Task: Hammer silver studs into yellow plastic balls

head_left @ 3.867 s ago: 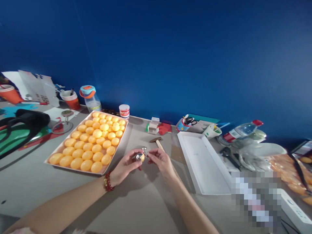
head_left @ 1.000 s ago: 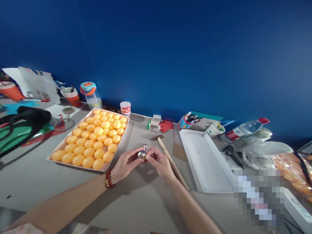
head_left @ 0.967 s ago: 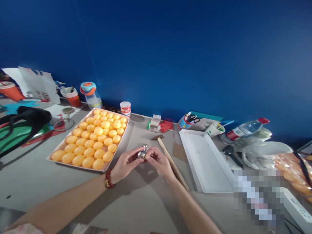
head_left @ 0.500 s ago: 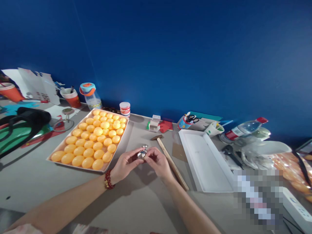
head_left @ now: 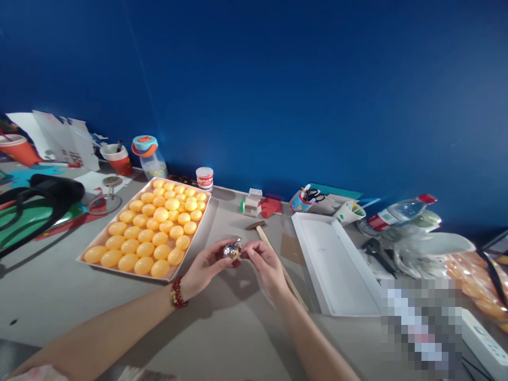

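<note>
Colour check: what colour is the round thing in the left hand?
The round thing is shiny silver, seen in the head view.

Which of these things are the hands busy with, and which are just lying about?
In use:
shiny silver ball, held in the left hand; right hand close beside it
perhaps the orange balls, laid out nearby

Apparently just lying about:
hammer
white tray
pen cup
red paper
red-capped bottle
</note>
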`<state>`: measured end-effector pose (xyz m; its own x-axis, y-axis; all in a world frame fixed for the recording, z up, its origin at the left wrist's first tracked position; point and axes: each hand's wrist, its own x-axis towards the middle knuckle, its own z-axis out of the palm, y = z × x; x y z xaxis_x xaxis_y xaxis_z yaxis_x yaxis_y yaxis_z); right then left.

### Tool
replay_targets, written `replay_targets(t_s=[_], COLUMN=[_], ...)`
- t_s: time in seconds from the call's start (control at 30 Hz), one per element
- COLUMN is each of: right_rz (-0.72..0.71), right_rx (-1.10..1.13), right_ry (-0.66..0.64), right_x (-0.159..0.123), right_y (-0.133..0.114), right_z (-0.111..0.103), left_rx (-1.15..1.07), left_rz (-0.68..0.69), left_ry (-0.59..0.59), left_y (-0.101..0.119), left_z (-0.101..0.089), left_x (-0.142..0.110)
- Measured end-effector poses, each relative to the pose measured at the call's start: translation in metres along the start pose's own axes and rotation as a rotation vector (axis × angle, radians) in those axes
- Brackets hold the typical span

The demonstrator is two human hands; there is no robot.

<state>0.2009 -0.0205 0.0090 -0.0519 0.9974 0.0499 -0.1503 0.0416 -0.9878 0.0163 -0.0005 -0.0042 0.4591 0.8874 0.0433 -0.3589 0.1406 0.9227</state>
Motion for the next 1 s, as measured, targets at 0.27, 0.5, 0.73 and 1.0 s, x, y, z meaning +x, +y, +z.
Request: replay_targets(t_s=[0.27,0.5,0.73,1.0], right_rz=[-0.054,0.129,-0.073,-0.065], right_rx=[-1.337,-1.653,-1.209,-0.671], right_ry=[0.106,0.096,0.141,-0.188], right_x=[0.008,0.015,0.012,-0.017], right_y=[-0.012,-0.002,-0.017,-0.055], right_z=[-0.055,-0.061,-0.067,-0.032], left_rx=[0.029,-0.005,0.101,0.062], left_rz=[-0.004,0.049,0.076,0.125], left_ry=[-0.008,-0.028,0.011,0.056], left_y=[0.001,0.001,0.002,-0.003], left_z=[-0.001,-0.001,-0.005,-0.009], left_x=[-0.003,-0.001,0.000,0.003])
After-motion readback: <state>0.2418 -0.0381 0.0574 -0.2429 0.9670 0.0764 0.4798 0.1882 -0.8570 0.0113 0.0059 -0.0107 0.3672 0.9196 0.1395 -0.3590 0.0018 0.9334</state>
